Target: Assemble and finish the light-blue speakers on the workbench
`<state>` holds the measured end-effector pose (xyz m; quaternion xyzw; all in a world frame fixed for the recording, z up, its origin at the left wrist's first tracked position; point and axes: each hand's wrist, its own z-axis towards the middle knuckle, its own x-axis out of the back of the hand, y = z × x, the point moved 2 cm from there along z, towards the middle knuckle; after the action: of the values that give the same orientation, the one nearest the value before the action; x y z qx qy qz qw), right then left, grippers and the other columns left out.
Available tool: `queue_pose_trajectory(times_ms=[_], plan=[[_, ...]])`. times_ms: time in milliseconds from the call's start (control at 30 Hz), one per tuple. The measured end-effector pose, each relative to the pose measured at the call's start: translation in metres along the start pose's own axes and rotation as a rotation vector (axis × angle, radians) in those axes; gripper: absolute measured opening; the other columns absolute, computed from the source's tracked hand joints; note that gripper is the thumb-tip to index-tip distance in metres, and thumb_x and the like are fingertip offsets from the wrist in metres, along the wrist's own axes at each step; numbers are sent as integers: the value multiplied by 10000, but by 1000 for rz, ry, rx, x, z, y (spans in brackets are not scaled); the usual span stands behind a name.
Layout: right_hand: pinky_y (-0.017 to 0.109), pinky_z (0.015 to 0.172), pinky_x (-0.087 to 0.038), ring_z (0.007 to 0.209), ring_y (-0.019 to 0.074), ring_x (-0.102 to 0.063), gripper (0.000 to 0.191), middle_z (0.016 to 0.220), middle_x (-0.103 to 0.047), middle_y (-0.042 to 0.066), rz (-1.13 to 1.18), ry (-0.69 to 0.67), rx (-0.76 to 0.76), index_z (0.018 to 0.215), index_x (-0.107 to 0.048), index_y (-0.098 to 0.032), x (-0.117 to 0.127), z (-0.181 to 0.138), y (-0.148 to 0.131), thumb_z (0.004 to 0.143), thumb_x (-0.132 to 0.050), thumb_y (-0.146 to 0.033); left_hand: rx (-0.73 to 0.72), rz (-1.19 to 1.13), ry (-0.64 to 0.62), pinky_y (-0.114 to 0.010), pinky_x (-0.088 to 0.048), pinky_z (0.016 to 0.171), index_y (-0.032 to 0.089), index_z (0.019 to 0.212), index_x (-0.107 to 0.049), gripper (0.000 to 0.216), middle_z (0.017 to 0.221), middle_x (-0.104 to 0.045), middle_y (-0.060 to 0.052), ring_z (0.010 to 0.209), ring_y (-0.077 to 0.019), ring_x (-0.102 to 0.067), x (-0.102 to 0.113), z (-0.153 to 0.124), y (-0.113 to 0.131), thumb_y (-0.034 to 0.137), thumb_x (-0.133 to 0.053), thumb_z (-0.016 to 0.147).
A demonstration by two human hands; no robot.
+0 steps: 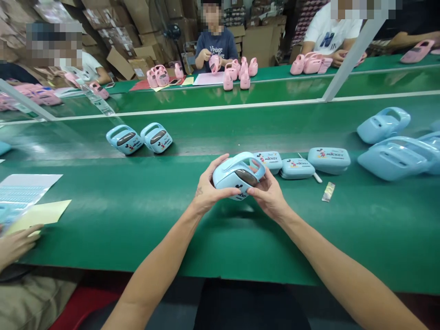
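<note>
A light blue plastic casing [225,178] with a looped carry handle, a dark window and a cartoon print is held a little above the green work surface. Fingers of my left hand [207,187] wrap its left side, the thumb along its lower front. My right hand [272,196] grips its right side, thumb at the lower edge. Just behind my right hand are printed blue panels marked "Mickey": one panel [270,161] partly hidden by the casing, a smaller panel [297,168] and a larger panel [329,159]. A white stick [316,177] lies among them.
Two similar casings [124,140] stand left on the conveyor belt [220,130]. Several unprinted blue casings [395,158] sit at right. A small packet [328,192] lies near the panels. At left, a neighbour's hand [20,245] rests by papers [25,188]. People opposite handle pink casings [231,71].
</note>
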<state>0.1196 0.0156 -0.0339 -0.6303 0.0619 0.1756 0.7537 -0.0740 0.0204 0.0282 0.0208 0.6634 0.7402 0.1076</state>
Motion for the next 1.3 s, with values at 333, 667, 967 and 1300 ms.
queue_pose_trajectory(times_ms=[333,667,967,1300], plan=[[525,1072,-613,1258,321,-733,804,1407,-691,131,-34,40,30,1381,-509,-309,-1,-5,4,741,-930,-551,98,-105,76,-351,-568,872,232,1256,-746,824,1113,-774,-58,1022,-273,-708,-6,-1,-1,369,-1032,496],[503,1146,-574,1352,351,-672,1068,1452,-691,152,-158,81,114,1584,-484,-237,-17,-10,-13,713,-893,-700,230,-419,89,-461,-593,961,225,1129,-724,667,1047,-810,-60,1103,-354,-743,-17,0,-23,602,-902,609],[482,1146,-572,1266,322,-721,976,1331,-769,107,-165,108,62,1521,-587,-222,-21,-11,-26,709,-916,-651,262,-432,115,-463,-608,1001,235,1049,-764,593,1022,-839,-48,1142,-359,-754,-11,1,-33,603,-918,610],[488,1117,-585,1196,300,-751,864,1312,-781,81,-357,-155,-15,1404,-681,-218,9,7,-62,666,-937,-587,175,-100,-86,-367,-619,936,190,1222,-740,871,1162,-804,-106,1121,-338,-756,4,19,-21,353,-1058,428]])
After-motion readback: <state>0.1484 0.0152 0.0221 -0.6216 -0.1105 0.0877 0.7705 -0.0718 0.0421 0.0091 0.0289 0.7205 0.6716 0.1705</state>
